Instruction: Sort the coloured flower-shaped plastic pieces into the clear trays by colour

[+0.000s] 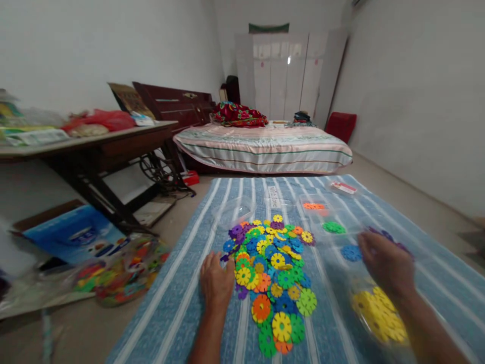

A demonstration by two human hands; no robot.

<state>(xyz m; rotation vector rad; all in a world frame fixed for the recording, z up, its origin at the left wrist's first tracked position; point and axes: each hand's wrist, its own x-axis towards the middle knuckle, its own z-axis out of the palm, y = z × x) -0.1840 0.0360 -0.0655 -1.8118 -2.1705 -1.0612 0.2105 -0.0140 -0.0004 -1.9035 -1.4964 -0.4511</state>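
Observation:
A heap of colourful notched plastic discs (273, 273) lies on the striped cloth, in yellow, green, blue, orange and purple. My left hand (217, 280) rests at the heap's left edge, thumb and fingers apart, beside a dark purple disc. Over on the right, my right hand (388, 263) is smeared by motion, and its fingertips are unclear. It hovers between blue discs (351, 253) and purple discs (384, 234). Below it stands a clear tub holding yellow discs (379, 313), partly hidden by my right forearm. Green discs (334, 227) and orange discs (314, 206) lie farther back.
Clear plastic containers, including an empty-looking one (235, 212), stand behind the heap. A small red and white box (343, 187) sits at the far right corner. Left are a sewing table (94, 144) and bags of colourful pieces (129, 273) on the floor. A bed (261, 146) stands beyond.

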